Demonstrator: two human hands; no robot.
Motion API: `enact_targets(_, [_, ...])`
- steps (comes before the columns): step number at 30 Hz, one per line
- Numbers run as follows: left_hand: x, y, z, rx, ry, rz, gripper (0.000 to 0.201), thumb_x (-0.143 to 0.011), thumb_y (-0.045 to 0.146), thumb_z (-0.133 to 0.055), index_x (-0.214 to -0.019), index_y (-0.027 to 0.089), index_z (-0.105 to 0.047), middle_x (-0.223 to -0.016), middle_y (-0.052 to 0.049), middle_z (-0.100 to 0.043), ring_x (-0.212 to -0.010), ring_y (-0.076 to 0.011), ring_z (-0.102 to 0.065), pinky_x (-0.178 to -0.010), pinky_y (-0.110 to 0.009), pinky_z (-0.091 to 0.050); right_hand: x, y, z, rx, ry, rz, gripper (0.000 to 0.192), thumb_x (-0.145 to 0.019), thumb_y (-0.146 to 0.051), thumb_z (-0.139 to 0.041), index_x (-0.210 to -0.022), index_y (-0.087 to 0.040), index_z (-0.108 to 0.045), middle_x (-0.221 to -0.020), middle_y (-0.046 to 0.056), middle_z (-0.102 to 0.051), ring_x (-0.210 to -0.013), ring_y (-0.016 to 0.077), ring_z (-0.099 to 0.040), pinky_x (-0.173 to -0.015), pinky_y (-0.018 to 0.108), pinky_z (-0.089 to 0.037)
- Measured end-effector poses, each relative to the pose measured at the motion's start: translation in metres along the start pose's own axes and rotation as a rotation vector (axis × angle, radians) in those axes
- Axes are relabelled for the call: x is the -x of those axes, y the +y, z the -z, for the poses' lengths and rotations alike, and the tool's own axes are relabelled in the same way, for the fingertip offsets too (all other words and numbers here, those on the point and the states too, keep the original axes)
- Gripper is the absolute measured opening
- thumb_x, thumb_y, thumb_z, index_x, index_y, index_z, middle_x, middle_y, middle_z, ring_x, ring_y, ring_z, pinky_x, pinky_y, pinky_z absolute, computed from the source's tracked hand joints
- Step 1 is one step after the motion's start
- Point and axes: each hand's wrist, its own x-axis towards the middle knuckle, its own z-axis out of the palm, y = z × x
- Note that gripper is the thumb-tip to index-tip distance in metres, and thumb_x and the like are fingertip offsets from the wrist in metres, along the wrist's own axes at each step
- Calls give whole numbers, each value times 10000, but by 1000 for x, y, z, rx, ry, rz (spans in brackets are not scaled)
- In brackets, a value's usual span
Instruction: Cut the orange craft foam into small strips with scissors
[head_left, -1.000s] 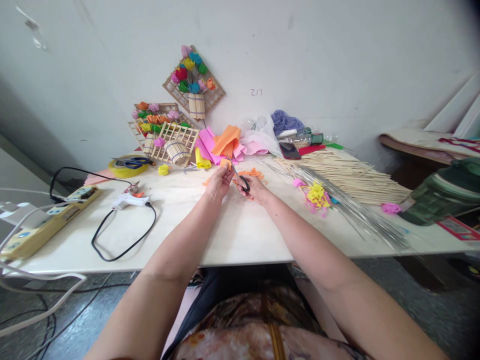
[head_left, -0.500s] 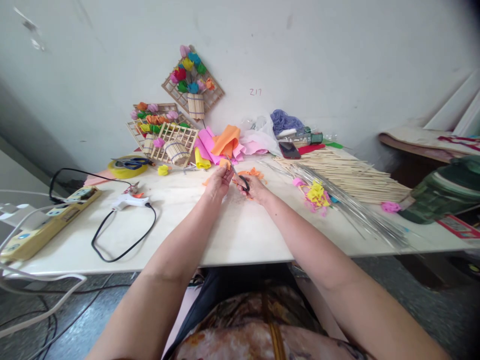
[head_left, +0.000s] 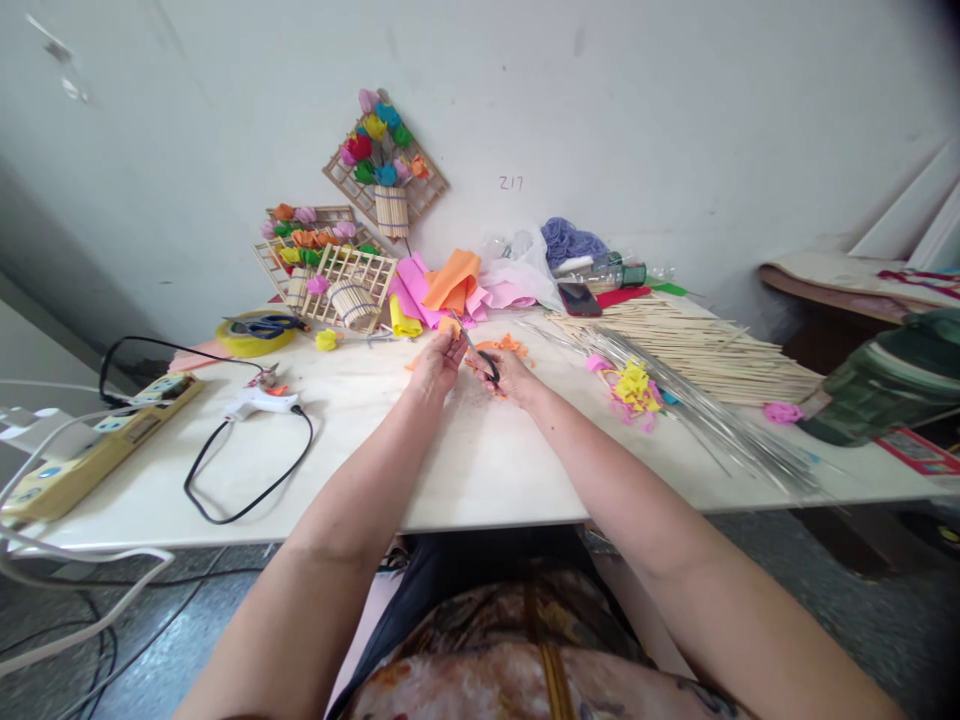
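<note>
My left hand (head_left: 440,362) pinches a small piece of orange crepe paper (head_left: 450,328) above the middle of the table. Black-handled scissors (head_left: 489,366) are in my right hand (head_left: 512,376), with their blades pointing up and left toward that piece. Whether the blades are touching the paper is too small to tell. Orange paper scraps (head_left: 513,347) lie on the table just behind my right hand. Farther back rest a folded orange crepe sheet (head_left: 453,282), pink sheets (head_left: 417,291) and a yellow roll (head_left: 405,318).
On the left are a white glue gun (head_left: 262,402) with a looped cord, a power strip (head_left: 105,440) and yellow tape (head_left: 255,338). Bamboo sticks (head_left: 690,350), wires (head_left: 697,420), a phone (head_left: 579,300) and a green bottle (head_left: 885,380) occupy the right. Flower lattices (head_left: 356,285) stand at back left.
Both hands stay almost in place, with the orange piece and scissors still held. The scissor blades have shifted only slightly near the paper.
</note>
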Motion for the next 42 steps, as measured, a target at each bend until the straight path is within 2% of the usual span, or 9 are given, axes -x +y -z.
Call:
enact_targets(8, [-2,0,2,-33,-14,-27,119,-870,109,-624,-778,174,-663,-721,-18,-720,-845,-135,-734,-936,-258,-532,5,-7,-4,-4,19,-25,335,-766,-461,-742,-757,-175,-568,-542,-60,-462,-384,55,-361,-346,200,-177])
enact_targets(17, [-2,1,2,-69,-16,-90,82,-810,77,-663,-762,143,-656,-647,8,-676,-633,-89,-672,-855,-240,-545,8,-8,-6,25,15,-13,393,-744,-460,-760,-670,-186,-488,-532,-65,-440,-394,48,-362,-355,190,-194])
enact_targets(22, [-1,4,1,-75,-2,-88,98,-772,64,-686,-756,149,-641,-660,5,-686,-660,-108,-692,-878,-275,-559,8,-7,-2,-6,-2,-33,373,-736,-465,-757,-701,-179,-521,-552,-60,-472,-394,46,-375,-348,181,-190])
enact_targets(33, [-2,3,3,-121,-60,-86,111,-751,85,-720,-742,156,-634,-655,8,-673,-656,-117,-695,-886,-301,-558,4,-3,9,-48,-25,-43,356,-725,-463,-785,-752,-173,-581,-570,-52,-525,-398,47,-413,-357,171,-246])
enact_targets(38, [-1,2,4,-126,-88,-88,117,-751,76,-706,-722,150,-620,-655,0,-679,-640,-110,-684,-878,-296,-560,2,-1,11,-51,-25,-30,303,-756,-422,-755,-771,-171,-586,-568,-50,-517,-394,47,-405,-355,169,-236])
enact_targets(42, [-1,2,4,-126,-83,-86,141,-716,93,-738,-751,166,-624,-654,4,-679,-703,-139,-712,-903,-314,-558,2,-2,11,-58,-17,-24,265,-759,-389,-743,-774,-173,-590,-541,-57,-495,-382,50,-383,-354,176,-230])
